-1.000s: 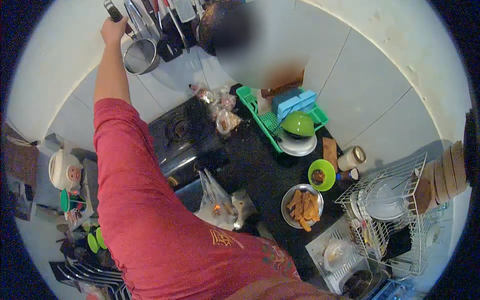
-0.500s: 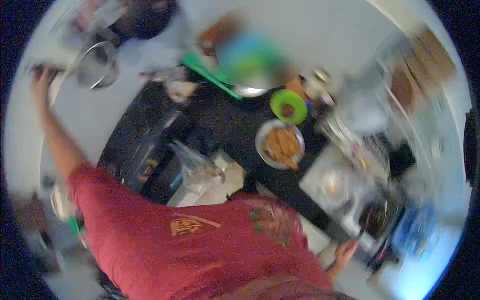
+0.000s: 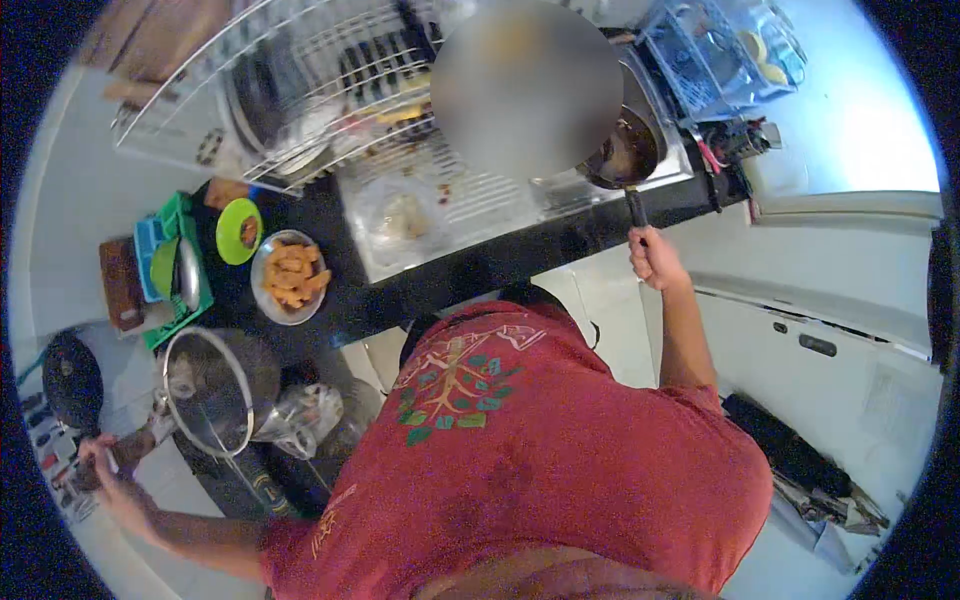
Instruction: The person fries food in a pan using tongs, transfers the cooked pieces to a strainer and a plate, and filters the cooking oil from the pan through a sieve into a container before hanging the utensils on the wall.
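Note:
My right hand (image 3: 656,258) is closed round the dark handle of a frying pan (image 3: 628,150). The pan rests at the metal sink (image 3: 680,165), with brown residue inside it, partly hidden by a blurred patch. Far to the left, my left hand (image 3: 105,475) is wrapped round the dark handle of a large mesh strainer (image 3: 242,385). The strainer's round metal rim stands out over the counter. Just beyond that hand, a black pan (image 3: 72,380) is against the wall.
A bowl of orange-brown fried pieces (image 3: 292,280) and a green bowl (image 3: 238,232) stand on the black counter (image 3: 345,305). Nearby are a green rack (image 3: 205,285), a wire dish rack (image 3: 290,90) and a plastic bag (image 3: 305,415). A blue basket (image 3: 690,60) is behind the sink.
The view has swung to the right, bringing the sink toward the middle. My right hand has risen from low beside my body and now grips the pan handle. My left hand stays by the strainer handle.

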Demonstrator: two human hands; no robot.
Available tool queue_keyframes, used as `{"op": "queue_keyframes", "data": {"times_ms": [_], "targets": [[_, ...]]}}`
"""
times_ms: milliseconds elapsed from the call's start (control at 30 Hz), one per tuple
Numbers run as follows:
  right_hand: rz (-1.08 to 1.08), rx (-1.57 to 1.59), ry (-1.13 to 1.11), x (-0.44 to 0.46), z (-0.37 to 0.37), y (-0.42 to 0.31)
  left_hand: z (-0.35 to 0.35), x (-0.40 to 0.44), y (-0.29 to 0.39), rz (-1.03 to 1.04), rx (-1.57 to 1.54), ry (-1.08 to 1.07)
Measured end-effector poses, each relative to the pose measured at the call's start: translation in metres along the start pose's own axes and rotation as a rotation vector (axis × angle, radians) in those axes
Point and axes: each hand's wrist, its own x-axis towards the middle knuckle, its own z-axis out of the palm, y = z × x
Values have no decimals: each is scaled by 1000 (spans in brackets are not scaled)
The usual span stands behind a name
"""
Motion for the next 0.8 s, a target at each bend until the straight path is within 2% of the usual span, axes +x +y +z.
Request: {"op": "queue_keyframes", "data": {"times_ms": [33, 100, 133, 233, 300, 367, 433, 467, 500, 533, 567, 600, 633, 800], "targets": [[20, -2, -15, -1, -11, -8, 33, -6, 19, 50, -12, -62], [23, -60, -11, 1, -38, -22, 129, -37, 105, 2, -209, -182], [11, -119, -20, 3, -53, -29, 151, -44, 124, -33, -235, -290], [8, -193, -29, 7, -84, -46, 217, -69, 154, 91, -93, -265], [-35, -220, -46, 14, -102, -52, 263, -92, 194, -30, -438, -480], [-70, -240, -62, 15, -117, -54, 306, -118, 229, -153, -488, -461], [-61, -244, -49, 14, -125, -62, 345, -126, 238, -101, -432, -559], [-55, -241, -59, 15, -127, -66, 370, -147, 270, -214, -551, -522], [-36, -237, -44, 14, -128, -70, 393, -148, 266, -160, -607, -581], [-15, -233, -28, 13, -130, -73, 412, -159, 284, -103, -547, -545], [-14, -232, -32, 13, -132, -74, 430, -168, 291, -190, -632, -555], [-27, -215, -48, 13, -135, -73, 447, -173, 302, -249, -565, -558], [-42, -201, -63, 12, -138, -75, 462, -174, 304, -239, -577, -646], [-92, -163, 9, 1, -133, -87, 542, -191, 304, -280, -710, -679]]}}
